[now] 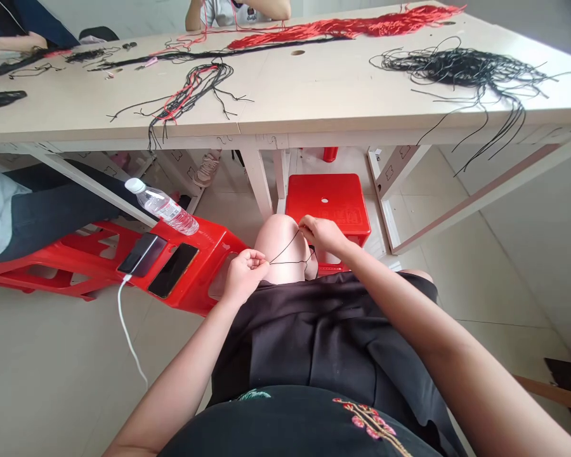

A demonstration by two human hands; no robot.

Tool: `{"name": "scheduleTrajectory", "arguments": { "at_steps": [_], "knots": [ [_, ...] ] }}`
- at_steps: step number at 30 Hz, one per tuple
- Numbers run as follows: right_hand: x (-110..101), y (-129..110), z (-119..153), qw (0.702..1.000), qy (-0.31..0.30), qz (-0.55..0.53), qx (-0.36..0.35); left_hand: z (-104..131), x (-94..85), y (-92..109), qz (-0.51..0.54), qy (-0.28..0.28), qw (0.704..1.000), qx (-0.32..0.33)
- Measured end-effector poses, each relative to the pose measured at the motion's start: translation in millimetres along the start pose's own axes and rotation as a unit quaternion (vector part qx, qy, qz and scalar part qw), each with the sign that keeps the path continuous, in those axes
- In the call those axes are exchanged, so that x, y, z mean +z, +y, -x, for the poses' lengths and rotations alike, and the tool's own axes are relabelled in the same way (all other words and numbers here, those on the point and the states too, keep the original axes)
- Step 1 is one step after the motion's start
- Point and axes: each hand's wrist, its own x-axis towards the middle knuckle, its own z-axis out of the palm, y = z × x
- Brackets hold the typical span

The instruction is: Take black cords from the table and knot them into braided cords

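Over my bare knee, my left hand (248, 271) pinches a thin black cord (285, 263) between thumb and fingertips. To its right and a little higher, my right hand (322, 233) is closed on the same cord, its fingertips pressed together. One length of cord runs slanting between the two hands, and another goes from my left fingers toward the right side of the knee, where it loops. The table lies beyond both hands, and neither touches it.
On the table (276, 95) lie a black cord pile (457, 66), a red cord bundle (352, 26) and a mixed black-red bundle (185, 95). A red stool (209, 254) at left holds a bottle (164, 206), a phone (174, 270) and a power bank (143, 254). Other people sit around the table.
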Motion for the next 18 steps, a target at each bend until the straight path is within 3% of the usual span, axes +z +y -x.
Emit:
{"name": "scheduleTrajectory", "arguments": {
  "at_steps": [5,8,11,15,18],
  "knots": [
    [1,29,-28,0.995,0.047,-0.004,0.085,-5,1.0,-2,-0.001,0.014,1.0,-0.016],
    [7,28,-18,0.985,0.122,-0.02,0.12,-7,1.7,-1,0.004,0.022,0.999,-0.026],
    [23,7,17,0.98,0.17,-0.05,0.088,-7,1.7,2,0.014,0.027,0.999,-0.037],
    [51,-33,66,0.986,0.136,-0.095,-0.025,-7,0.7,6,0.033,0.027,0.997,-0.057],
    [61,-50,81,0.986,0.12,-0.101,-0.053,-8,-0.2,11,0.049,0.019,0.996,-0.075]
  ]
}}
